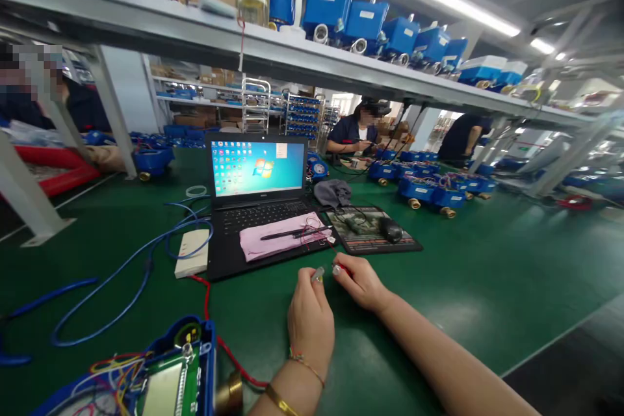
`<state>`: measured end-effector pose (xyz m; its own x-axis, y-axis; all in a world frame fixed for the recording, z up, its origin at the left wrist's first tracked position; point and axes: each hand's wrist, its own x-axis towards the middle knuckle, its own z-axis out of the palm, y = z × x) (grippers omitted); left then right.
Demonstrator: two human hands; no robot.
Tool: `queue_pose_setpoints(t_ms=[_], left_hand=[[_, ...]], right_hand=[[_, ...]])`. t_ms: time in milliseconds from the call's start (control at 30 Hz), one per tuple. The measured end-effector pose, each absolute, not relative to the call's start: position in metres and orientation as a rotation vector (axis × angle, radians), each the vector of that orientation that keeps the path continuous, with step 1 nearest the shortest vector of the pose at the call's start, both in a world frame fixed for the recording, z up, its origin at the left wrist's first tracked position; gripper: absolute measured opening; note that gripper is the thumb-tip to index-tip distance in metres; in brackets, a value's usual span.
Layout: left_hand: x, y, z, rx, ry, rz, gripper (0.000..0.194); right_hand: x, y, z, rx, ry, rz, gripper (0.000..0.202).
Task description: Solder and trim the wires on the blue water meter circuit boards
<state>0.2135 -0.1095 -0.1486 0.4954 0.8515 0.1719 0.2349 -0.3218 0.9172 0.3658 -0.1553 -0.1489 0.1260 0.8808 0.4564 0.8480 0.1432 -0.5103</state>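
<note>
My left hand (310, 322) and my right hand (359, 281) meet above the green bench, just in front of a black laptop (258, 205). The left fingers pinch a small silver connector (318, 273); the right fingers pinch a matching tip on a red wire (338, 268). The two tips are close together, a small gap between them. A pink cloth (277, 242) lies across the laptop's palm rest with a black pen (292, 233) and thin red wires on it. An open blue meter (160, 377) with a circuit board and coloured wires sits at the lower left.
A white box (192, 252) with blue cables (121, 279) lies left of the laptop. A mouse (390, 229) rests on a mouse pad to the right. Blue meters (429, 192) line the bench and the shelf (292, 55) above. Two people work at the far side.
</note>
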Motion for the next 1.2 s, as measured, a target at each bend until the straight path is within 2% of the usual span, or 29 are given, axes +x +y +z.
queue_pose_setpoints(t_ms=[233,1200], left_hand=[[0.213,-0.108,-0.148,1.861,0.895,0.831,0.022],[0.213,-0.107,-0.150,1.888,0.923,0.849,0.016]], right_hand=[[0.360,-0.158,-0.143,-1.679,-1.689,0.105,0.024],[0.354,-0.158,-0.136,-1.648,-1.736,0.189,0.025]])
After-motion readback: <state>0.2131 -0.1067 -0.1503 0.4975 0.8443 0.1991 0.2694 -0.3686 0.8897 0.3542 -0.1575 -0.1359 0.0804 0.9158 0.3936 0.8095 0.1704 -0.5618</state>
